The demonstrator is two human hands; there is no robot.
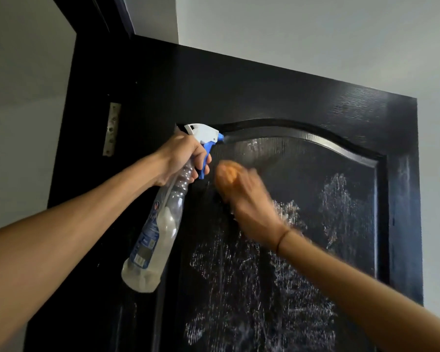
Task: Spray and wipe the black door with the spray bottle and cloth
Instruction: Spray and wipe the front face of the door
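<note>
- Spraying and wiping run together here: we log the left hand clenched round the neck of the spray bottle, fingers on the blue trigger, nozzle aimed at the top of the arched panel.
- Right hand: blurred, bunched over an orange cloth and pressing it to the black door; we judge it to be grasping the cloth, though the fingers themselves are smeared.
- Door surface: white streaks and foamy patches spread across the lower and right parts of the panel; a fresh wet sheen sits just beside the nozzle.
- Position entry: the cloth lies just below and to the right of the trigger, close to the left hand's knuckles; the bottle's body hangs tilted down and to the left, clear of the panel.
- Handling note: we judge the step goes best with short bursts along the arch moulding, the cloth following at once in overlapping passes, working downward through the streaks.
- Caution: spraying onto the wiping hand wastes liquid; keep the nozzle ahead of the cloth.
</note>
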